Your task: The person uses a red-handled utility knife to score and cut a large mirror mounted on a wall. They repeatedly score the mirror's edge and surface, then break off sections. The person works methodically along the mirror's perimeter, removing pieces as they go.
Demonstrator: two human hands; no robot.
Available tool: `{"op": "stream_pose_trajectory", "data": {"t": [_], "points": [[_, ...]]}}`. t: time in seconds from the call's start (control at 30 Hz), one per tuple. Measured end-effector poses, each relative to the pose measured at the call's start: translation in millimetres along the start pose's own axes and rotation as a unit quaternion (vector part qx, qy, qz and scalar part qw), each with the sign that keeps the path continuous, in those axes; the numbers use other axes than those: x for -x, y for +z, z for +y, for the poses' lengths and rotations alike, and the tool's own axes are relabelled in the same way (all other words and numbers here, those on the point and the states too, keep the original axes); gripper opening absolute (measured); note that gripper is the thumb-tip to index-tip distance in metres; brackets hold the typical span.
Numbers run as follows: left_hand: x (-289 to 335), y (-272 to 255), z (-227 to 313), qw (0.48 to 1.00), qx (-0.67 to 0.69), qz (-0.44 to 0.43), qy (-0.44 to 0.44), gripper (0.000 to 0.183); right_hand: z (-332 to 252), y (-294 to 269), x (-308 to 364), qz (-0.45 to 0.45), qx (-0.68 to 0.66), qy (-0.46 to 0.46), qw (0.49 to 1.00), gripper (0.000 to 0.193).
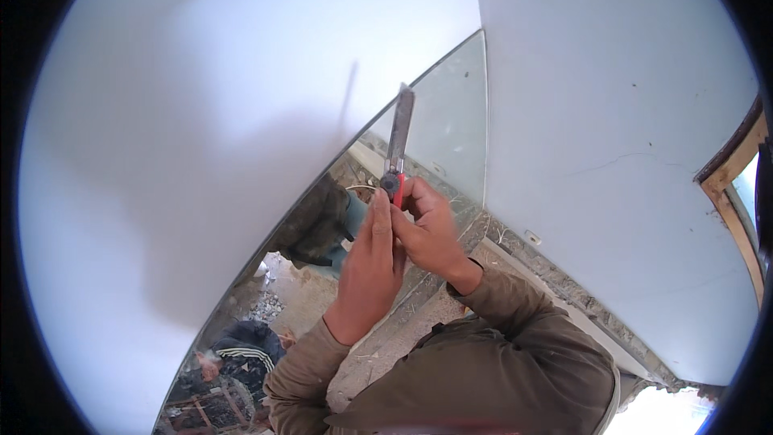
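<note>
A utility knife [398,133] with a red and black handle is held upright in front of me. Its long blade is out, and the tip stands in line with the dark edge of a large white panel [201,137]; I cannot tell whether they touch. My left hand [369,270] is closed about the lower handle, its fingers pointing up near the black knob. From the other side my right hand [431,229] grips the red part, thumb and bent fingers pressed on it. The palms hide most of the handle.
A pale wall [596,113] rises on the right, with a wood-framed opening [741,193] at its far side. Below the panel's edge lie a dark bundle [250,346], rubble [270,304] and a reddish metal frame [213,411].
</note>
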State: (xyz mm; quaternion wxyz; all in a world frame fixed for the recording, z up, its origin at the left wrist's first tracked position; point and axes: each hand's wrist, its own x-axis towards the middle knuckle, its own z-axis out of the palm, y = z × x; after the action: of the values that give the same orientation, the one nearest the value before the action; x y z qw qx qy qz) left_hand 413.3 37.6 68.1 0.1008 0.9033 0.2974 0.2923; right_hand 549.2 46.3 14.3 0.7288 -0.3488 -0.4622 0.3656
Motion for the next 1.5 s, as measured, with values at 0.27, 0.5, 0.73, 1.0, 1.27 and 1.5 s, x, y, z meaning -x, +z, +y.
{"op": "stream_pose_trajectory", "data": {"t": [0.27, 0.5, 0.73, 1.0, 1.27, 1.5], "points": [[-109, -41, -1, 0.987, -0.153, 0.038, 0.042, 0.050, 31, -87, -46, 0.011, -0.008, 0.016, 1.000, 0.038], [-203, -15, 10, 0.986, -0.165, -0.016, 0.013, 0.020, 79, -104, -32, 0.066, 0.018, 0.063, 0.996, 0.026], [-246, 15, -1, 0.961, -0.276, -0.004, 0.034, 0.023, 104, -119, -19, 0.090, -0.023, 0.094, 0.991, 0.019], [-284, 13, 7, 0.920, -0.376, -0.085, 0.072, 0.031, 119, -133, -15, 0.099, -0.007, 0.130, 0.987, 0.016], [-282, 4, 13, 0.915, -0.357, -0.167, 0.087, 0.030, 126, -140, -15, 0.103, 0.004, 0.148, 0.984, 0.016], [-260, -4, 11, 0.918, -0.350, -0.181, 0.039, 0.026, 105, -149, -35, 0.119, 0.059, 0.065, 0.989, 0.017]]}}
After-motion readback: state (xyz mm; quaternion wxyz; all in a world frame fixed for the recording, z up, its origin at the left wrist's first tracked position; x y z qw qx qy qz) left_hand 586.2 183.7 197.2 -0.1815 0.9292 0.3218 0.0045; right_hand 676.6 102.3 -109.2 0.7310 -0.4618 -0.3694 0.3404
